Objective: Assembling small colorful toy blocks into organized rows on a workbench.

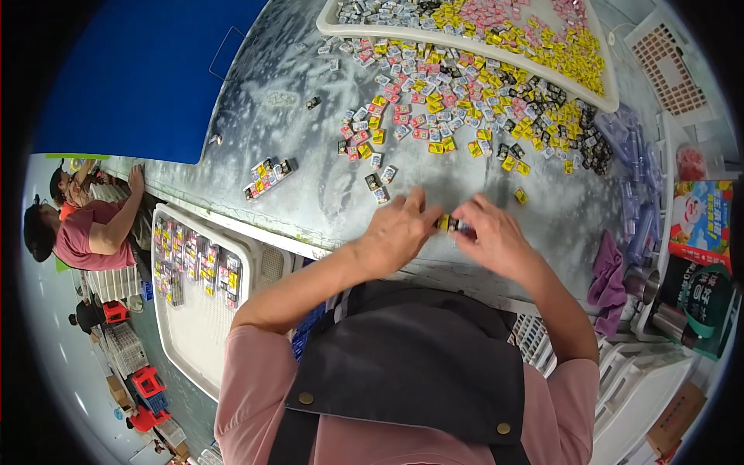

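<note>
My left hand (399, 229) and my right hand (492, 232) meet at the near edge of the grey table (310, 155). Together they pinch a short row of small coloured packets (452, 225), yellow and dark, held between the fingertips. Just beyond the hands lie loose small packets (380, 182), and farther back a wide scatter of yellow, pink, blue and black packets (465, 108) covers the table. A finished row of packets (269, 177) lies alone to the left.
A white tray (612, 93) heaped with packets stands at the back. A white crate (198, 318) with rows of packets sits lower left. A purple cloth (608, 275), metal cups and clear tubes lie right. Other people work at far left.
</note>
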`<state>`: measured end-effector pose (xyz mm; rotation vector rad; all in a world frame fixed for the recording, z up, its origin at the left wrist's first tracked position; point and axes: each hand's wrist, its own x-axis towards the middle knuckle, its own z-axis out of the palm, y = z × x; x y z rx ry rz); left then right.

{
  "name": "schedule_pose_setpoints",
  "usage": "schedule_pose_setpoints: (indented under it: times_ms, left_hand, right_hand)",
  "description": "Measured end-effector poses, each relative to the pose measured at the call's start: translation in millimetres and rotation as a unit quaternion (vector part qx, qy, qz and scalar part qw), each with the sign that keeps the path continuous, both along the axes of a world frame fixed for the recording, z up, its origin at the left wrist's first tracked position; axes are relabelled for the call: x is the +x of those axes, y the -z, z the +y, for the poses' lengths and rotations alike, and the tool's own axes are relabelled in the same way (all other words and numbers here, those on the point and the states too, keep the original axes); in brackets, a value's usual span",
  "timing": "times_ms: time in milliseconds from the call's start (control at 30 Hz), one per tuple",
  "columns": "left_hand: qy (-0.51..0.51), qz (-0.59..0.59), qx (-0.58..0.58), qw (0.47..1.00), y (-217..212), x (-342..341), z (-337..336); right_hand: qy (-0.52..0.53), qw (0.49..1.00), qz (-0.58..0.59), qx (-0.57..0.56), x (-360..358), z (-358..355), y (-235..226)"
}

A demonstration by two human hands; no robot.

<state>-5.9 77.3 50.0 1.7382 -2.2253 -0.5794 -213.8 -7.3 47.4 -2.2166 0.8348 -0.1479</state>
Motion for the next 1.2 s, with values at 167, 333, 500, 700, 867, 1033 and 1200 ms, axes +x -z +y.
schedule_pose_setpoints:
  times_ms: [167,333,500,700,867,1033,1200]
  left_hand:
    - [0.003,0.010,0.029,1.000,5,-11,36]
    - [0.019,-0.026,-0.008,0.999,34,-12,52]
    - [0.010,0.083,-0.011,0.996,24,-4,46]
    - [0.014,0.113,-0.040,0.993,36,12,21]
    - [-0.024,0.151,-0.070,0.986,36,17,9]
    - [-0.028,0.100,-0.168,0.980,53,17,26]
    - [-0.023,0.068,-0.216,0.974,63,18,39]
  right_hand:
    - [-0.010,1.000,0.005,0.012,-10,39,12]
    - [-0.021,0.995,0.020,-0.091,-8,58,24]
    - [0.026,0.996,-0.006,-0.086,-15,56,29]
    - [0.045,0.994,-0.047,-0.091,-9,30,30]
    - [0.072,0.987,-0.103,-0.096,-14,21,34]
    - [0.072,0.967,-0.148,-0.192,-22,29,46]
    - [0.047,0.945,-0.110,-0.305,-25,42,54]
